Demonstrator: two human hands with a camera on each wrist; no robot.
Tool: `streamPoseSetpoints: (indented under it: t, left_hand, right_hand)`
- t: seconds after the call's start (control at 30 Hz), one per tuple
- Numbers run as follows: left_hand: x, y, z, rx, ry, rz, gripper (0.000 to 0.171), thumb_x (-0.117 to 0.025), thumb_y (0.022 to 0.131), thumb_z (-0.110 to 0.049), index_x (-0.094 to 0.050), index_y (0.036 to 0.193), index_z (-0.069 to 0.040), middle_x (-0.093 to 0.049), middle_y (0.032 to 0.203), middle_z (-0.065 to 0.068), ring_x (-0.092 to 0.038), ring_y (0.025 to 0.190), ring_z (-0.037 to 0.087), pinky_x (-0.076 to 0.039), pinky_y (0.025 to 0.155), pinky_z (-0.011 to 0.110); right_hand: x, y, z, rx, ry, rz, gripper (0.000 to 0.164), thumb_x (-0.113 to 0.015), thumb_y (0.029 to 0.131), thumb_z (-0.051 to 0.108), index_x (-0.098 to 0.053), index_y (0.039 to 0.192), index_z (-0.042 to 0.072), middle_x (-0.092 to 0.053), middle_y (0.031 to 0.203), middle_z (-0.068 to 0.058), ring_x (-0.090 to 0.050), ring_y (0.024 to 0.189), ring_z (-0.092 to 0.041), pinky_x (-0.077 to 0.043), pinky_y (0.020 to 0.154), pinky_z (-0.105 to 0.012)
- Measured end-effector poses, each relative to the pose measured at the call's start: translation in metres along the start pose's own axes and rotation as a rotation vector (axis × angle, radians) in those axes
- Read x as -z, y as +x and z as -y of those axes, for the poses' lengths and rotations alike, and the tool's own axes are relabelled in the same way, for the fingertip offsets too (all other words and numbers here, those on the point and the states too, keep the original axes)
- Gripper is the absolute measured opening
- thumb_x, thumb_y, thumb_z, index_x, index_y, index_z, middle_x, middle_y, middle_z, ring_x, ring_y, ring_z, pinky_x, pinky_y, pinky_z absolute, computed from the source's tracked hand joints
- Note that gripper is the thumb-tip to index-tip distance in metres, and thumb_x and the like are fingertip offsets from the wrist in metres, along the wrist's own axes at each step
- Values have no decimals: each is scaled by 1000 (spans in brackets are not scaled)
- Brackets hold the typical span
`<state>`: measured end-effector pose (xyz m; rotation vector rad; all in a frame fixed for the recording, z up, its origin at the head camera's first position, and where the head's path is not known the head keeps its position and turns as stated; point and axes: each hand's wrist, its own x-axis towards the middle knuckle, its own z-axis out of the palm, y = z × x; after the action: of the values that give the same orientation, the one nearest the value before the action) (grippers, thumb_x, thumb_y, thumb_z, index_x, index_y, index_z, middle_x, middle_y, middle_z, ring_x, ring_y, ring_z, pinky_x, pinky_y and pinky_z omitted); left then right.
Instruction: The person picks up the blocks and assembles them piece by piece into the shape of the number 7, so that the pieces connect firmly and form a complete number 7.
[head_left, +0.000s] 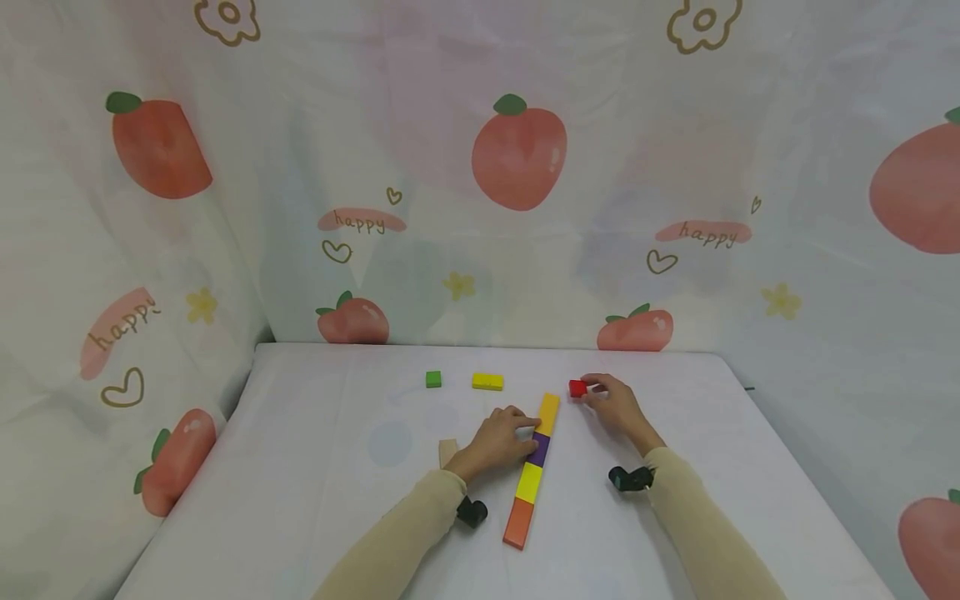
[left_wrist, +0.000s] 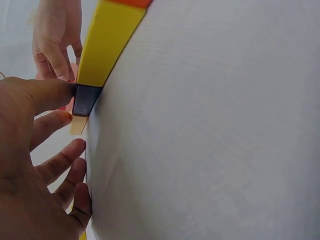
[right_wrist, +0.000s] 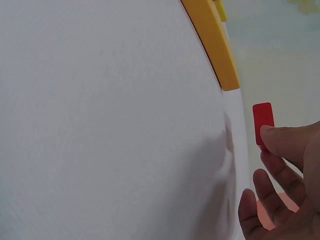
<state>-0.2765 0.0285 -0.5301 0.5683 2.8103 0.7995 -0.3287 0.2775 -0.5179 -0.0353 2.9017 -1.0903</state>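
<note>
A straight row of blocks lies on the white table: an orange block [head_left: 518, 525] nearest me, then a yellow block [head_left: 528, 483], a purple block [head_left: 537, 450] and an amber block [head_left: 550, 410] at the far end. My left hand [head_left: 497, 440] is on the row's left side. Its thumb touches the purple block and its index finger reaches the amber one; the other fingers are spread. Beyond the row's far end, to the right, my right hand [head_left: 617, 407] pinches a small red block [right_wrist: 262, 117] between thumb and fingers, apparently off the table.
At the back of the white table [head_left: 322, 500] lie a green block [head_left: 433, 380] and another yellow block [head_left: 487, 382]. A beige block [head_left: 447, 450] sits partly behind my left wrist. A fruit-patterned curtain [head_left: 420, 150] hangs behind the table and along its sides.
</note>
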Motion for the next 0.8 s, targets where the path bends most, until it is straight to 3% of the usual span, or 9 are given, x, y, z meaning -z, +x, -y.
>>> streamPoseSetpoints:
  t: [0.8]
  left_hand:
    - [-2,1,1,24,-8,-2,42,-67,91,-40,-61,133,-36,-57,130,-3,-50,115,17,-46,97,35]
  right_hand:
    - [-28,5,21,34,59,-8,43,-60,97,18,-51,138,7,-54,137,-19,-50,124,-38,-45,105,-53]
